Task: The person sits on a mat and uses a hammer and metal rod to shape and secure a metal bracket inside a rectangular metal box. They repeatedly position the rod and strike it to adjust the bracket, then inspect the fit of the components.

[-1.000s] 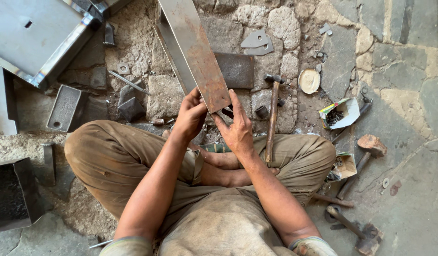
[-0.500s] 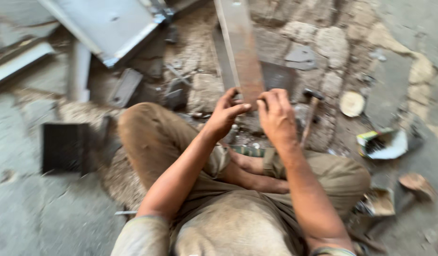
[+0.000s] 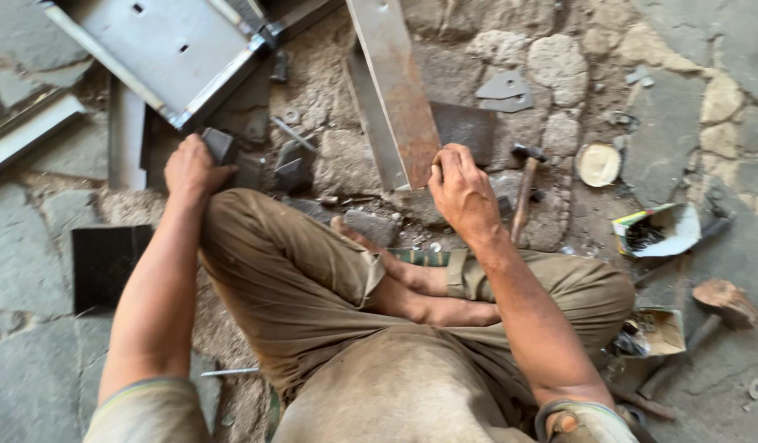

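Observation:
I sit cross-legged on a stone floor. My right hand (image 3: pixel 461 190) grips the near end of a long rusty angle iron (image 3: pixel 393 90) that runs away from me toward the top of the view. My left hand (image 3: pixel 192 168) has reached out to the left past my knee and closes on a small dark metal piece (image 3: pixel 219 144) lying by a large grey sheet-metal frame (image 3: pixel 161 51). A hammer with a wooden handle (image 3: pixel 523 190) lies just right of my right hand.
A dark flat metal plate (image 3: pixel 104 264) lies on the left. Small steel offcuts (image 3: pixel 503 90) lie beyond the angle iron. At the right are a round wooden disc (image 3: pixel 598 164), an open carton of small parts (image 3: pixel 656 230) and a mallet (image 3: pixel 723 305).
My left hand let go of the angle iron and moved left to the small metal piece near the frame. My right hand stays on the angle iron. The view shifted left.

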